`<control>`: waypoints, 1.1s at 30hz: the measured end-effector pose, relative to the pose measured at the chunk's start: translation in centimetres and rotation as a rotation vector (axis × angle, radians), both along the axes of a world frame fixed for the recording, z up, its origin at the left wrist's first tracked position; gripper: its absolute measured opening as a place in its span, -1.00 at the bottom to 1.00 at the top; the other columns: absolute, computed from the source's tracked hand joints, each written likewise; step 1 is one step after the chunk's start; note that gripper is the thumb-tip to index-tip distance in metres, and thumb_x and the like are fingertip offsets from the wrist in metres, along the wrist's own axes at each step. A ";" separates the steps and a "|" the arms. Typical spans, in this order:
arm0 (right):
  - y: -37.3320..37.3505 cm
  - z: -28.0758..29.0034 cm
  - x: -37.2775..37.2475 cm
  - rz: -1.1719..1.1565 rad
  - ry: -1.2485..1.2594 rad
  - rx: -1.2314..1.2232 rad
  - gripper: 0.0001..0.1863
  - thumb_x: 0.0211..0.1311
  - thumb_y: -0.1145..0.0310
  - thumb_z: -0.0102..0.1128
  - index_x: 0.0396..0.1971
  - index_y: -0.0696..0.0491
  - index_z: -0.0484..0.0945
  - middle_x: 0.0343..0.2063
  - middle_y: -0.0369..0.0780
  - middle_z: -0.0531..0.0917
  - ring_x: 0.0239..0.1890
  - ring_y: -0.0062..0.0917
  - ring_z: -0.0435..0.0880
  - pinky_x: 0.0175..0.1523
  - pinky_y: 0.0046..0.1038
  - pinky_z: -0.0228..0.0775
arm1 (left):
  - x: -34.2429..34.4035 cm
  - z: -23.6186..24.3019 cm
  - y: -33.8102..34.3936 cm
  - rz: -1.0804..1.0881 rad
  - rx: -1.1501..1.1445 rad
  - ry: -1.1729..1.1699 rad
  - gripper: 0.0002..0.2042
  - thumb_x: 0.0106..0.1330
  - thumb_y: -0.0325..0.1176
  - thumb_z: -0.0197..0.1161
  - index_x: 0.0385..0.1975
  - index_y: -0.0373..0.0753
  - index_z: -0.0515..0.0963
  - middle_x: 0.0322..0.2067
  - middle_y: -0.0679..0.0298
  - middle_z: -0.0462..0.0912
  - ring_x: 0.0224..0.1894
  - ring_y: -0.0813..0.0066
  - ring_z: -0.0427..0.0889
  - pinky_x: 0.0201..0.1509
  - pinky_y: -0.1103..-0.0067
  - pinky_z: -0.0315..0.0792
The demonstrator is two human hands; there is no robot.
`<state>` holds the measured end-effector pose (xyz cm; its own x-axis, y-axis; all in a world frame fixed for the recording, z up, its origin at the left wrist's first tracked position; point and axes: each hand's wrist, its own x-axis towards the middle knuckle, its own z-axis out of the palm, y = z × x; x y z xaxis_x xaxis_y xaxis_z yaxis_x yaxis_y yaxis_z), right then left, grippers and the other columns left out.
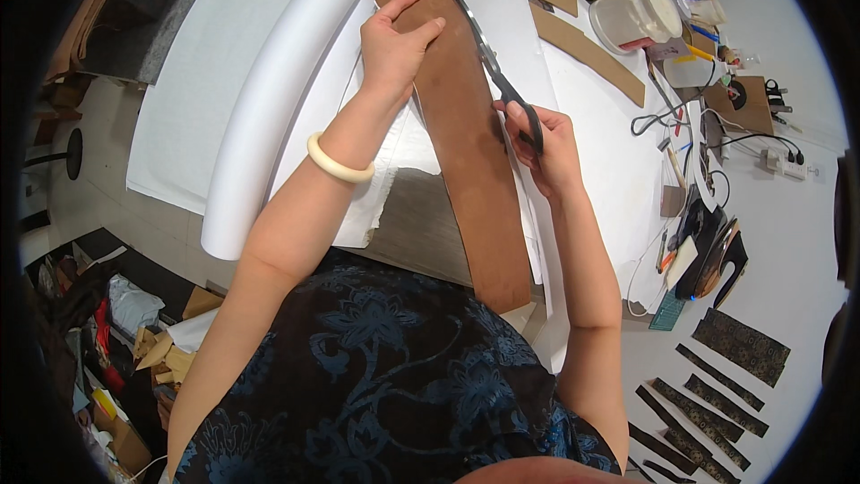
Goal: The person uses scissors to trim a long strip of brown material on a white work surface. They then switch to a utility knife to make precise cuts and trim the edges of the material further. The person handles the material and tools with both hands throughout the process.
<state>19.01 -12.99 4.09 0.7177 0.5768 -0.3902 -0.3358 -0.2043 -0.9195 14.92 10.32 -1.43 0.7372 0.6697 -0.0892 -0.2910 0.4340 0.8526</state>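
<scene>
My left hand (394, 49), its index finger and thumb apart, rests over a long brown pattern piece (475, 206). My right hand (546, 148) grips black-handled metal scissors (491, 63), whose blades lie along the pattern's right edge, over a white paper sheet (506, 0). A large roll of white paper (269, 116) lies left of my left forearm, which wears a cream bangle.
Brown card strips (587, 49), white tubs (636, 13) and cables sit at the table's upper right. An iron (717, 260) and small tools line the right edge. Dark patterned strips (735, 341) lie at lower right, a cluttered pile of scraps (116, 358) at lower left.
</scene>
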 end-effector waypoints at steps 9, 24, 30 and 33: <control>0.1 -0.2 -0.4 0.005 0.000 0.001 -0.58 0.40 0.14 0.48 -0.11 0.27 0.76 -0.61 -0.45 0.48 -0.66 -0.83 0.24 -0.59 -0.65 -0.05 | 0.2 -0.2 0.0 0.000 -0.015 -0.011 -0.46 0.25 -0.70 0.42 0.28 -0.40 0.57 0.07 0.07 0.71 -0.04 0.40 0.78 0.02 0.54 0.72; 0.4 0.2 -0.6 -0.031 0.043 0.031 -0.71 0.39 0.21 0.51 -0.24 0.18 0.78 -0.65 -0.46 0.50 -0.69 -0.82 0.25 -0.60 -0.65 -0.05 | 0.1 -0.1 -0.3 0.006 -0.008 0.021 -0.46 0.24 -0.68 0.43 0.28 -0.39 0.57 0.02 0.07 0.74 -0.11 0.44 0.78 -0.05 0.57 0.71; 0.4 0.2 -0.3 -0.017 0.049 0.050 -0.70 0.41 0.21 0.48 -0.20 0.20 0.77 -0.64 -0.44 0.51 -0.70 -0.82 0.26 -0.61 -0.66 -0.04 | 0.2 -0.2 -0.2 -0.001 -0.022 0.039 -0.46 0.24 -0.69 0.43 0.28 -0.39 0.58 0.04 0.07 0.73 -0.11 0.44 0.78 -0.07 0.58 0.70; 0.3 0.5 -0.2 -0.015 0.036 0.076 -0.66 0.43 0.20 0.46 -0.16 0.24 0.76 -0.63 -0.43 0.52 -0.70 -0.82 0.28 -0.62 -0.67 -0.03 | 0.3 -0.4 -0.2 0.015 -0.028 0.037 -0.46 0.23 -0.69 0.43 0.28 -0.39 0.58 0.09 0.07 0.70 -0.09 0.44 0.77 -0.04 0.57 0.70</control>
<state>18.79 -12.70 4.54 0.7127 0.5950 -0.3716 -0.3714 -0.1292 -0.9194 15.17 10.11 -1.82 0.7233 0.6773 -0.1347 -0.2663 0.4535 0.8505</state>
